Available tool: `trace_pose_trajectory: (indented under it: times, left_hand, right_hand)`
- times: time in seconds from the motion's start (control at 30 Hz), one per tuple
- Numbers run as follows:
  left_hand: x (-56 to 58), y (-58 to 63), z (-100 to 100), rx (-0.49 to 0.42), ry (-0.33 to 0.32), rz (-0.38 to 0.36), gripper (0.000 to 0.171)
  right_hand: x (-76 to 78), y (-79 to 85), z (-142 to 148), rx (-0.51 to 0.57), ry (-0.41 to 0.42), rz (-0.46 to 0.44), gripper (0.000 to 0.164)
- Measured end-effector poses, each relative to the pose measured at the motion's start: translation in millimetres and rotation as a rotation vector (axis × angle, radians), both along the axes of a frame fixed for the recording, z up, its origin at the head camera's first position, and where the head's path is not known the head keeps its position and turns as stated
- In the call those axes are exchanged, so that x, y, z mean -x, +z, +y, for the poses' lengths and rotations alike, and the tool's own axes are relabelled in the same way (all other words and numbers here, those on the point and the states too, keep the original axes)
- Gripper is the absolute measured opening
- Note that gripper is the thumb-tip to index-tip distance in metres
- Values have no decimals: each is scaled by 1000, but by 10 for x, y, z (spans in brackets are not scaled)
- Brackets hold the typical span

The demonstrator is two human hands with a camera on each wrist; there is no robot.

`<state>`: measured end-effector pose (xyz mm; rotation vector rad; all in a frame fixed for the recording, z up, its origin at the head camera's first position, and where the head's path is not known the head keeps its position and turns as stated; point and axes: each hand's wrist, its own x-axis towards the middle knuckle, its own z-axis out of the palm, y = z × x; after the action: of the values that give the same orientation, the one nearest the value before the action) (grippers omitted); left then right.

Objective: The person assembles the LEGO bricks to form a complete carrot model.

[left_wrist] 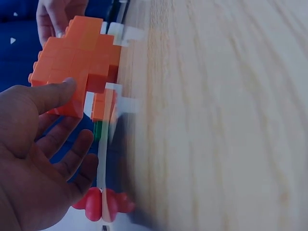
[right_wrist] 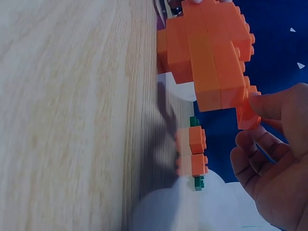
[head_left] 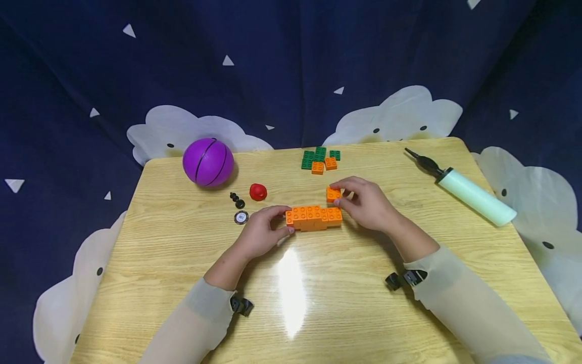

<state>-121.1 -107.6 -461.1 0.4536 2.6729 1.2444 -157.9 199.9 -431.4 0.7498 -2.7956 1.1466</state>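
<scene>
A built block of orange toy bricks [head_left: 312, 217], studs up and stepped narrower toward its base, stands at mid table. My left hand [head_left: 263, 231] grips its left end, thumb on the near face and fingers behind. In the left wrist view the thumb lies flat along the orange brick build [left_wrist: 79, 57]. My right hand [head_left: 366, 202] pinches a single orange brick [head_left: 333, 194] between thumb and fingertips, just behind the right end of the build. The right wrist view shows that orange brick [right_wrist: 246, 115] close beside the build's upper edge.
Behind lie green bricks [head_left: 308, 160] and two loose orange bricks [head_left: 317, 168]. On the left are a purple ball [head_left: 208, 163], a red cap-like piece [head_left: 258, 192], a black chess pawn [head_left: 237, 200] and a round chip [head_left: 241, 217]. A hand pump [head_left: 475, 196] lies at right.
</scene>
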Motion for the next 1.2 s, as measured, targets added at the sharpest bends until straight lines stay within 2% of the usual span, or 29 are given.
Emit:
trace_pose_trajectory:
  times: [0.5, 0.93, 1.2]
  left_hand:
    - [-2, 13, 0, 8, -2, -1, 49]
    - [4, 15, 10, 12, 1, -3, 49]
    - [10, -10, -3, 23, 1, 5, 50]
  right_hand:
    - [-197, 77, -34, 12, 57, -34, 36]
    - [-265, 85, -93, -21, 87, -17, 34]
    - [-291, 94, -123, -66, 78, 3, 34]
